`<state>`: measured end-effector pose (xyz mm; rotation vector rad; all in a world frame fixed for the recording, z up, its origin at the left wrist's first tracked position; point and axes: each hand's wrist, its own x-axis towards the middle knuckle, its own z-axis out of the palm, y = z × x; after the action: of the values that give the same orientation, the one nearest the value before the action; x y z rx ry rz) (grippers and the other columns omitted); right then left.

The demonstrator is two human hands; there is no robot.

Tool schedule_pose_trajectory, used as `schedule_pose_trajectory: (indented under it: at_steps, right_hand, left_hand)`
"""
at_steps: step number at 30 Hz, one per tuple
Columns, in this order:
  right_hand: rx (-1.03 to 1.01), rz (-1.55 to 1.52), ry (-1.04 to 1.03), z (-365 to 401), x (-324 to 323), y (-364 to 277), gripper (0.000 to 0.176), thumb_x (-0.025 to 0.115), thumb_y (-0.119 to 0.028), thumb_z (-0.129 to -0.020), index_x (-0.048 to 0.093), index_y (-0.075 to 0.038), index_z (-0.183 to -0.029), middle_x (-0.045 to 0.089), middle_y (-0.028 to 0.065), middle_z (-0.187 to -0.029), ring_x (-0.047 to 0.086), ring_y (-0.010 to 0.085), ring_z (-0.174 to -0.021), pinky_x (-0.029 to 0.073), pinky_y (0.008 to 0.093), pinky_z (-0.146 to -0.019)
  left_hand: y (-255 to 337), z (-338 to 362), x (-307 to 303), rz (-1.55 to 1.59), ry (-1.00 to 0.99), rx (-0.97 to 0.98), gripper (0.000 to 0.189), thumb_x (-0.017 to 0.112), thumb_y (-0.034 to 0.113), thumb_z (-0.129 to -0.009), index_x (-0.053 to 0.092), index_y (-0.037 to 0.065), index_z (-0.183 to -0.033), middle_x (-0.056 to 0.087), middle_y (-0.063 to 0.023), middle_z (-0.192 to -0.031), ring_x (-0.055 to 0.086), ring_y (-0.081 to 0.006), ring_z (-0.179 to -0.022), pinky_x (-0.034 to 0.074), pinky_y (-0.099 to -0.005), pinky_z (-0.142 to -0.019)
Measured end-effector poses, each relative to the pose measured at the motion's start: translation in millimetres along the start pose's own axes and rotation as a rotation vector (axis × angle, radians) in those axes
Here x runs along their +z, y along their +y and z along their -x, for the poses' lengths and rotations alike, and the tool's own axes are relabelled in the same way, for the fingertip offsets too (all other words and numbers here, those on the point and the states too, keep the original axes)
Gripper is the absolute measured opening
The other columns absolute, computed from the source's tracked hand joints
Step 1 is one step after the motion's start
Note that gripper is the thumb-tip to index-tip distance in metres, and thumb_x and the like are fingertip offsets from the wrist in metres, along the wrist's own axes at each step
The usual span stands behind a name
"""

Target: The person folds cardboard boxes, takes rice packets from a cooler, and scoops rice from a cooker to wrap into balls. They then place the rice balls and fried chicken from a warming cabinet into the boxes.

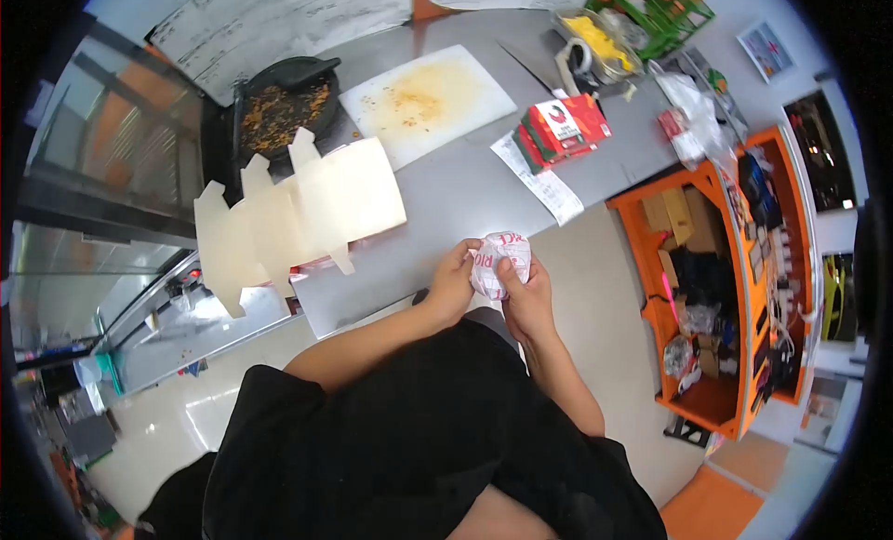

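Note:
A round bundle wrapped in white paper with red print, possibly a burger, is held in front of my body near the counter's edge. My left hand grips its left side with curled fingers. My right hand holds it from the right, thumb pressed on the paper. What is inside the wrapper is hidden. Left of my hands, unfolded cream cardboard box blanks lie on the steel counter. To the upper right, a red and green carton with a rooster logo stands on a printed receipt.
A stained white cutting board lies behind, beside a black pan with brown crumbs. A knife, a metal tray with yellow slices and a green crate are at the back right. An orange shelf stands right.

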<state>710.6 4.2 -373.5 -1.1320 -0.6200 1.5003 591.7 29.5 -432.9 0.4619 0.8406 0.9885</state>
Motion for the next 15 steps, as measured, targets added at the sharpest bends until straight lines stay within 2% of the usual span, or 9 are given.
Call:
schedule_pose_trajectory:
  at_steps: [2, 5, 8, 11, 14, 15]
  right_hand:
    - [0.036, 0.009, -0.082, -20, 2, 0, 0.045, 0.067, -0.019, -0.096, 0.049, 0.003, -0.13, 0.063, 0.0092, -0.114, 0.062, 0.016, -0.101, 0.051, 0.0315, -0.088]
    - [0.167, -0.013, -0.228, -51, 9, 0, 0.049, 0.065, -0.023, -0.097, 0.045, 0.003, -0.134, 0.06, 0.0101, -0.12, 0.059, 0.017, -0.109, 0.048, 0.0326, -0.094]
    - [0.234, 0.06, -0.441, -75, 20, -8, 0.044, 0.059, -0.023, -0.101, 0.046, 0.001, -0.134, 0.059, 0.0111, -0.124, 0.058, 0.0201, -0.114, 0.046, 0.0383, -0.1]
    - [0.421, 0.05, -0.575, -94, 30, -20, 0.044, 0.058, -0.023, -0.101, 0.045, 0.0, -0.137, 0.058, 0.0107, -0.128, 0.057, 0.0208, -0.117, 0.046, 0.039, -0.101]
    - [0.5, 0.076, -0.771, -112, 34, -24, 0.048, 0.06, -0.02, -0.1, 0.042, 0.0, -0.139, 0.056, 0.0104, -0.128, 0.054, 0.0195, -0.118, 0.044, 0.0365, -0.102]
    - [0.536, 0.099, -0.771, -116, 35, -24, 0.046, 0.06, -0.016, -0.099, 0.043, 0.0, -0.139, 0.056, 0.0099, -0.13, 0.055, 0.0202, -0.119, 0.044, 0.0366, -0.102]
  left_hand:
    - [8, -6, 2, 0.06, 0.005, 0.059, 0.025, 0.032, 0.01, -0.107, 0.05, 0.006, -0.123, 0.061, -0.009, -0.11, 0.061, -0.015, -0.096, 0.052, -0.0292, -0.085]
    - [11, -14, -5, 0.173, 0.019, 0.201, 0.027, 0.042, 0.018, -0.106, 0.046, 0.005, -0.13, 0.059, -0.0105, -0.119, 0.059, -0.0175, -0.111, 0.049, -0.0336, -0.097]
    - [19, -20, -3, 0.133, 0.185, 0.308, 0.031, 0.04, 0.026, -0.108, 0.035, 0.009, -0.134, 0.053, -0.0086, -0.119, 0.058, -0.0173, -0.108, 0.05, -0.0301, -0.091]
    - [18, -23, -16, 0.103, 0.283, 0.366, 0.045, 0.051, 0.026, -0.103, 0.028, 0.01, -0.138, 0.048, -0.0097, -0.124, 0.054, -0.0207, -0.113, 0.048, -0.033, -0.095]
    - [25, -14, -20, -0.219, 0.61, 0.461, 0.058, 0.064, 0.017, -0.093, 0.029, 0.011, -0.139, 0.047, -0.0113, -0.123, 0.051, -0.0228, -0.113, 0.048, -0.0357, -0.095]
    - [25, -10, -22, -0.252, 0.702, 0.52, 0.068, 0.07, 0.008, -0.083, 0.031, 0.01, -0.138, 0.048, -0.0105, -0.119, 0.051, -0.0227, -0.109, 0.048, -0.036, -0.092]
